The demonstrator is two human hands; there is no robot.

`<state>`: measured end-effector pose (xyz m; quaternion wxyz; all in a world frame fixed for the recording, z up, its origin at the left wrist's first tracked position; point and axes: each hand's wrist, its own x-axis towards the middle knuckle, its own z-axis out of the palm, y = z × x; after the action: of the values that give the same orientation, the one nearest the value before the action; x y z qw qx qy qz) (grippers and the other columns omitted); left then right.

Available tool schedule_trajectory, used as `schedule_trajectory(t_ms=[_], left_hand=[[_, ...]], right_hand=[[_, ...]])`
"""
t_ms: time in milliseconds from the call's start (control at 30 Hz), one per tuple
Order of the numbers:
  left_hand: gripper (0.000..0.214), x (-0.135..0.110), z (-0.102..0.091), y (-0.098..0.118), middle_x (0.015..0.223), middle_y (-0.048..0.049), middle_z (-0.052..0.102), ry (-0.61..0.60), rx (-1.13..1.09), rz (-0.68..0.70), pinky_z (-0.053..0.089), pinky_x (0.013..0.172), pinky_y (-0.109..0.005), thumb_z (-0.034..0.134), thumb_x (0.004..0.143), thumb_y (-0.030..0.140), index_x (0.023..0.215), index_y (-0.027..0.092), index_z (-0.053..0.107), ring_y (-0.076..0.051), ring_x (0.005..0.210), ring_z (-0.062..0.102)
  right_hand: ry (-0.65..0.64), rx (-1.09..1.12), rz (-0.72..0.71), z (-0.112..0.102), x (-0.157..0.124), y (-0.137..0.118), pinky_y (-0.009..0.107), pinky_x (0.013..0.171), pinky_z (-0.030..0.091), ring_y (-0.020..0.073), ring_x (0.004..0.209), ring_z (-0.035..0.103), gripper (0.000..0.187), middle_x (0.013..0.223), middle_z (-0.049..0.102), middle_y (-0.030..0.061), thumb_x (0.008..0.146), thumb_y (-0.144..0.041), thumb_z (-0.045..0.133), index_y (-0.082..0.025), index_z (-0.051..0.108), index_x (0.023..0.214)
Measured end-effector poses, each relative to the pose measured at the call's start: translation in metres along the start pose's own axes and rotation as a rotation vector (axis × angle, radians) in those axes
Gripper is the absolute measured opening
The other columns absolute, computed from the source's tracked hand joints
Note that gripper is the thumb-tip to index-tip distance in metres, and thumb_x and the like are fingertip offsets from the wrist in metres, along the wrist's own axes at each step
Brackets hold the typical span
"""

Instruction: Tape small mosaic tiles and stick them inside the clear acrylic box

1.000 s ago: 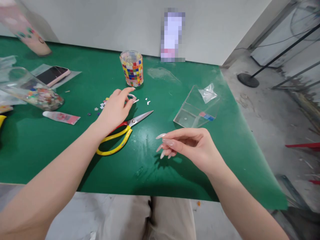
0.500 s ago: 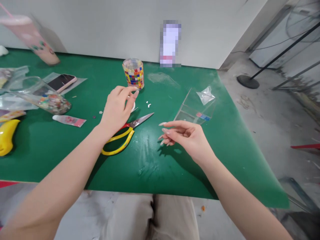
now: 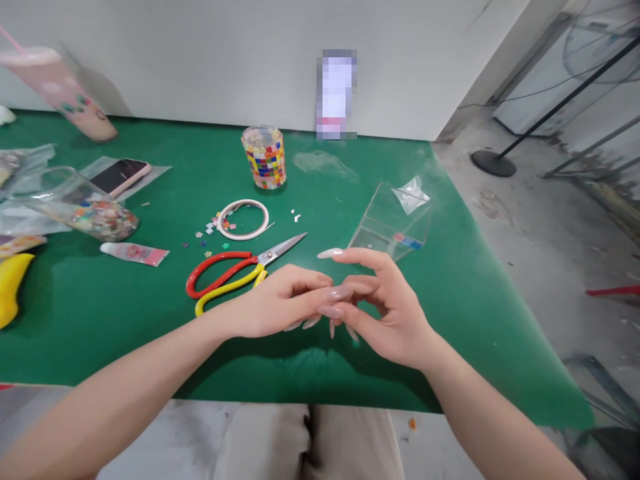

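My left hand [image 3: 277, 303] and my right hand [image 3: 387, 310] meet just above the green table [image 3: 125, 320] near its front edge. The left fingertips press together against the curled fingers of the right hand; whether anything small lies between them is hidden. My right index finger is stretched out and the other fingers are loosely bent. Scissors [image 3: 235, 273] with one red and one yellow handle lie just left of the hands. Behind them are a white tape ring [image 3: 243, 219] and small loose tile pieces [image 3: 207, 237].
A mosaic-covered glass [image 3: 264, 157] stands at the back centre. A clear plastic box [image 3: 393, 223] and a small bag [image 3: 411, 193] lie right. At left: a tipped jar of tiles [image 3: 95, 213], a glue tube [image 3: 134, 253], a phone [image 3: 120, 175], a yellow object [image 3: 10, 287], a pink cup [image 3: 65, 87]. The table's right edge drops to the floor.
My left hand has left the tape ring and moved back and right to meet my right hand. The right hand has drawn slightly nearer. The tape ring now lies uncovered.
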<state>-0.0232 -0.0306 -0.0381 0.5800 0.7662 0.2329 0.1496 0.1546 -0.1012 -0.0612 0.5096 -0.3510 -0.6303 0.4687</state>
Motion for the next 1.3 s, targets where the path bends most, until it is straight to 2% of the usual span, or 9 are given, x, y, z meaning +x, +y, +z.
schedule_trajectory(t_ms=[67, 167, 300, 467, 600, 733, 867, 1033, 1300], left_hand=[[0.047, 0.0, 0.0, 0.003, 0.053, 0.0015, 0.058, -0.006, -0.027, 0.025, 0.039, 0.043, -0.019, 0.052, 0.101, 0.045, 0.066, 0.017, 0.065, -0.009, 0.045, 0.05], [0.047, 0.0, 0.003, 0.005, 0.056, 0.0003, 0.061, 0.063, -0.037, 0.093, 0.044, 0.051, -0.02, 0.056, 0.099, 0.042, 0.059, 0.018, 0.057, -0.011, 0.052, 0.054], [0.044, -0.003, 0.01, 0.003, 0.055, 0.0006, 0.06, 0.133, -0.064, 0.151, 0.043, 0.052, -0.022, 0.056, 0.097, 0.034, 0.056, 0.018, 0.055, -0.01, 0.052, 0.053], [0.049, -0.005, 0.019, -0.001, 0.047, 0.0037, 0.05, 0.295, -0.133, 0.115, 0.038, 0.048, -0.023, 0.052, 0.1, 0.033, 0.053, 0.02, 0.046, -0.009, 0.046, 0.044], [0.053, -0.003, 0.026, 0.0, 0.047, 0.0048, 0.042, 0.38, -0.194, 0.117, 0.035, 0.046, -0.024, 0.054, 0.099, 0.041, 0.053, 0.02, 0.039, -0.009, 0.045, 0.037], [0.057, -0.003, 0.029, 0.003, 0.048, 0.0048, 0.042, 0.364, -0.257, 0.125, 0.035, 0.044, -0.024, 0.056, 0.099, 0.05, 0.053, 0.02, 0.04, -0.008, 0.044, 0.037], [0.058, -0.005, 0.031, 0.004, 0.046, 0.0065, 0.04, 0.31, -0.336, 0.081, 0.026, 0.035, -0.023, 0.055, 0.098, 0.059, 0.057, 0.021, 0.042, -0.007, 0.037, 0.034], [0.057, -0.007, 0.035, 0.001, 0.046, 0.0071, 0.039, 0.305, -0.407, 0.026, 0.024, 0.033, -0.021, 0.053, 0.098, 0.063, 0.06, 0.021, 0.045, -0.006, 0.035, 0.033], [0.063, -0.007, 0.034, -0.003, 0.045, 0.0059, 0.04, 0.314, -0.435, 0.018, 0.029, 0.036, -0.019, 0.054, 0.096, 0.067, 0.057, 0.019, 0.047, -0.005, 0.036, 0.036]], right_hand=[[-0.002, 0.041, 0.024, -0.001, 0.0, -0.002, 0.027, 0.06, 0.063, 0.0139, 0.065, 0.076, 0.041, 0.078, 0.075, -0.0066, 0.096, -0.018, 0.068, -0.03, 0.048, 0.13], [0.041, 0.046, 0.033, 0.0, 0.0, -0.004, 0.027, 0.058, 0.063, 0.0146, 0.064, 0.076, 0.038, 0.077, 0.075, -0.0065, 0.093, -0.021, 0.073, -0.03, 0.052, 0.124], [0.054, 0.017, -0.026, 0.001, -0.001, -0.003, 0.026, 0.058, 0.062, 0.015, 0.063, 0.076, 0.033, 0.076, 0.077, -0.0049, 0.09, -0.026, 0.077, -0.029, 0.06, 0.118], [0.099, -0.064, -0.057, 0.005, 0.0, -0.001, 0.027, 0.065, 0.066, 0.0146, 0.066, 0.075, 0.043, 0.084, 0.079, -0.0022, 0.083, -0.023, 0.084, -0.028, 0.068, 0.122], [0.197, -0.129, -0.037, 0.008, 0.0, 0.0, 0.026, 0.059, 0.065, 0.0146, 0.063, 0.073, 0.03, 0.078, 0.079, -0.0015, 0.084, -0.023, 0.081, -0.026, 0.075, 0.113], [0.262, -0.297, -0.233, 0.007, 0.0, 0.0, 0.023, 0.053, 0.061, 0.0133, 0.056, 0.069, 0.015, 0.074, 0.078, 0.0, 0.085, -0.018, 0.08, -0.026, 0.079, 0.098], [0.313, -0.455, -0.448, 0.006, 0.0, 0.003, 0.021, 0.056, 0.059, 0.0132, 0.065, 0.068, 0.019, 0.083, 0.074, 0.0037, 0.089, -0.015, 0.075, -0.025, 0.079, 0.105], [0.294, -0.456, -0.473, 0.009, 0.0, 0.007, 0.022, 0.065, 0.061, 0.0134, 0.077, 0.067, 0.032, 0.092, 0.066, 0.005, 0.091, -0.007, 0.068, -0.024, 0.075, 0.118], [0.225, -0.492, -0.474, 0.007, 0.0, 0.007, 0.021, 0.066, 0.06, 0.0115, 0.08, 0.064, 0.045, 0.098, 0.061, 0.0044, 0.095, 0.0, 0.058, -0.027, 0.068, 0.129]])
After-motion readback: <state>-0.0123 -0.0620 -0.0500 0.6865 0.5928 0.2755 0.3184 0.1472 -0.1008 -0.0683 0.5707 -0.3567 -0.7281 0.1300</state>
